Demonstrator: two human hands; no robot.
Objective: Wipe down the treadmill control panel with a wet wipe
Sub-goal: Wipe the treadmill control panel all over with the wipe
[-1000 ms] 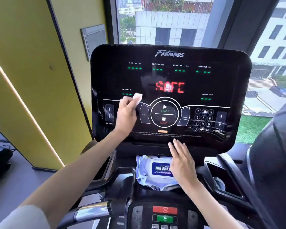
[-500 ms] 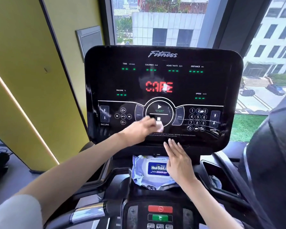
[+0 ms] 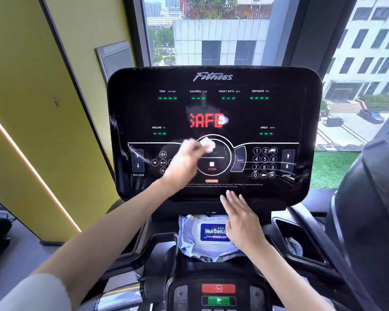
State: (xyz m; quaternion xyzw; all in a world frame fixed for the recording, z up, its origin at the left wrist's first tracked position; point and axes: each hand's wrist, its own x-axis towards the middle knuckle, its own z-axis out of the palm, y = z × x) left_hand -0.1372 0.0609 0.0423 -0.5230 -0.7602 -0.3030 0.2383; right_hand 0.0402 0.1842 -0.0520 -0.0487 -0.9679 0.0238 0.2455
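The black glossy treadmill control panel (image 3: 213,104) fills the middle of the view, lit with green dashes and red letters. My left hand (image 3: 184,162) is blurred with motion and presses a small white wet wipe (image 3: 208,143) against the round START/STOP dial at the panel's centre. My right hand (image 3: 240,218) lies flat with fingers together, its fingertips on the panel's lower edge and its palm over the wet wipe pack (image 3: 202,236), which is white and blue. Wet streaks show on the panel's left and right sides.
Below the pack sits a lower console with a red button (image 3: 218,288) and a green button (image 3: 218,300). A chrome handlebar (image 3: 119,297) is at the lower left, a cup tray (image 3: 301,243) at the right. A yellow wall stands at the left, windows behind.
My left hand swept the wipe from the panel's left side down across the dial's bottom, then up to the dial's top left. My right hand stayed at the lower edge.
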